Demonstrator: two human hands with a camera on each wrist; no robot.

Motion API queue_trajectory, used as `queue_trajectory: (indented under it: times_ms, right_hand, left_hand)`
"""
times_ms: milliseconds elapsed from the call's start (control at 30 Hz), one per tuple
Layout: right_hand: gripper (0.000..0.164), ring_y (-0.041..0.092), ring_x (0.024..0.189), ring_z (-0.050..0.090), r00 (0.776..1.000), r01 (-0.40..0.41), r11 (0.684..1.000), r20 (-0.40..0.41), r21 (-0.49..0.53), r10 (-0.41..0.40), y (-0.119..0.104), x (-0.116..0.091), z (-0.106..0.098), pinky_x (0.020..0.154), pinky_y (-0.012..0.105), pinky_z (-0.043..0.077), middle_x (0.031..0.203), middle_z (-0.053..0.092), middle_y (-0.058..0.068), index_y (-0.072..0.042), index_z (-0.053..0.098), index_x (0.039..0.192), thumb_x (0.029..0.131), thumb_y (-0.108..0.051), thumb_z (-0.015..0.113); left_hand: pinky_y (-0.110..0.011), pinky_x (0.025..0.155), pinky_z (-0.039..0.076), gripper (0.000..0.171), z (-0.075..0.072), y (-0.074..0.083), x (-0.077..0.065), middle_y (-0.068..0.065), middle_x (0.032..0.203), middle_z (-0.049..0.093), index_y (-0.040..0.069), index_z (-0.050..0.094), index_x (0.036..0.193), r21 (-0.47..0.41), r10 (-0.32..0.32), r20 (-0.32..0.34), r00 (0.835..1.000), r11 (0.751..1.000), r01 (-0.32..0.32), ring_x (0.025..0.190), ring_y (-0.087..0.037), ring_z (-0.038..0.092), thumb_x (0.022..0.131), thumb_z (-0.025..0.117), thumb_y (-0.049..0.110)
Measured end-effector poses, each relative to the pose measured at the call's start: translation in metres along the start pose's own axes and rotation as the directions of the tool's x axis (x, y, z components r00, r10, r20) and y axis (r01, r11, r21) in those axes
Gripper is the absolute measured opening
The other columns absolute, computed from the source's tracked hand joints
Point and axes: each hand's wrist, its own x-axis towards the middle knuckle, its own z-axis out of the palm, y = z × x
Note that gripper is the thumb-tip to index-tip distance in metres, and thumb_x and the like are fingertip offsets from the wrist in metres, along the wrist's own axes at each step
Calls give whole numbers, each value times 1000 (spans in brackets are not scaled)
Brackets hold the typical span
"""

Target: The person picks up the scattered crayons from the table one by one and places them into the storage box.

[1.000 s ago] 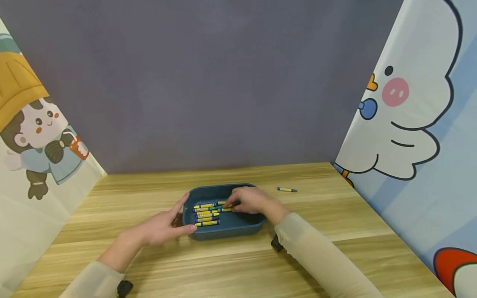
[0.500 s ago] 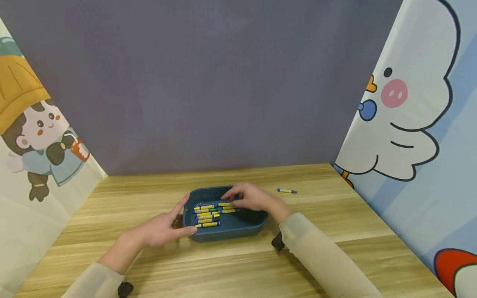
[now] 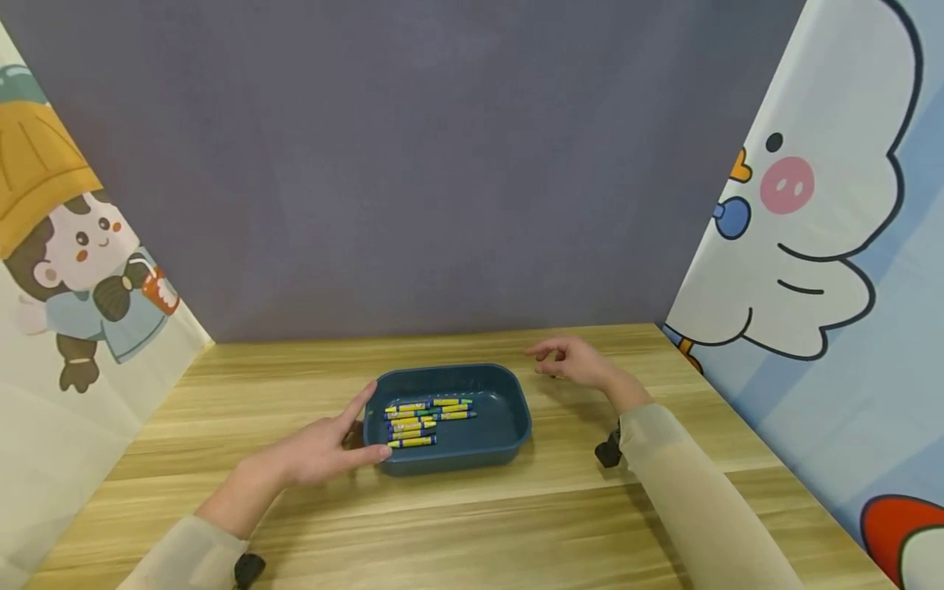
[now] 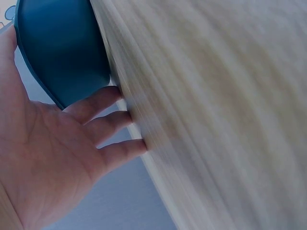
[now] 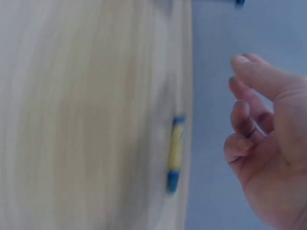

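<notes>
A dark blue tray stands on the wooden table, with several yellow-wrapped crayons lying side by side towards its left end. My left hand spans that end, thumb at the front rim and index finger at the back corner. In the left wrist view, the other fingertips rest on the tabletop beside the tray. To the tray's right, my right hand hovers over the table, fingers loosely bent around nothing. Below it, in the right wrist view, lies a single blue-ended crayon; the head view mostly hides it behind the hand.
A grey-purple panel rises behind the table's back edge. Cartoon-printed panels flank the table on the left and right. Bare wood lies in front of the tray.
My right hand has left the tray, where it was touching the crayons, and moved right over the single crayon. Left hand and tray stay in place.
</notes>
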Motion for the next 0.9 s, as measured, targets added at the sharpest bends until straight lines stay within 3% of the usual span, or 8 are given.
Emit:
queue_trajectory:
  times_ms: [200, 300, 433, 567, 667, 800, 900]
  right_hand:
    - [39, 28, 104, 65, 998, -39, 998, 39, -39, 41, 35, -15, -14, 82, 38, 55, 135, 70, 25, 1, 71, 143, 105, -8, 72]
    - [38, 35, 114, 70, 996, -69, 995, 53, -70, 73, 44, -21, -19, 92, 47, 61, 137, 72, 23, -1, 72, 142, 105, -10, 74]
    - [34, 42, 126, 69, 995, -82, 991, 46, -106, 87, 54, -26, -22, 105, 59, 58, 140, 73, 22, -5, 76, 138, 104, -11, 75]
    - [31, 39, 123, 71, 996, -73, 992, 45, -101, 78, 60, -27, -23, 102, 56, 59, 137, 75, 22, -5, 79, 134, 103, -9, 75]
    - [29, 31, 117, 72, 995, -86, 991, 40, -106, 91, 62, -27, -22, 97, 46, 60, 135, 77, 19, -7, 80, 132, 104, -10, 75]
    - [29, 19, 96, 68, 992, -120, 989, 31, -88, 123, 60, -26, -21, 81, 33, 56, 124, 79, 15, -12, 81, 133, 105, -13, 74]
    - [30, 17, 82, 60, 993, -112, 992, 17, -64, 113, 52, -25, -21, 71, 31, 51, 116, 77, 12, -13, 79, 136, 106, -15, 72]
  left_hand:
    - [-65, 118, 47, 113, 0, 1, -2, -23, 149, 67, 26, -1, 179, 1, -4, 0, 1000, 1000, 4, 139, -42, 64, 101, 67, 70]
    - [-65, 118, 47, 112, 0, 2, -2, -22, 149, 67, 28, -1, 179, -2, -6, 3, 1000, 1000, 6, 139, -42, 63, 101, 67, 70]
    - [-64, 117, 48, 112, -1, 2, -1, -21, 149, 68, 27, -1, 179, -1, -6, 3, 1000, 1000, 6, 139, -41, 64, 101, 67, 70]
    - [-64, 117, 48, 112, -1, 1, -2, -21, 149, 68, 27, -1, 179, -4, -5, 4, 1000, 1000, 5, 138, -41, 64, 101, 67, 70]
    - [-64, 117, 48, 112, 0, 1, -2, -21, 149, 68, 26, -1, 179, -5, -3, 5, 1000, 1000, 3, 138, -41, 64, 101, 67, 69]
    - [-64, 117, 48, 112, 0, 0, -2, -21, 149, 67, 27, -2, 179, -8, -3, 9, 1000, 1000, 3, 138, -41, 64, 101, 67, 69]
    - [-64, 117, 48, 112, -1, 0, -1, -22, 150, 67, 27, -2, 179, -7, -5, 9, 1000, 1000, 5, 138, -41, 64, 101, 67, 70]
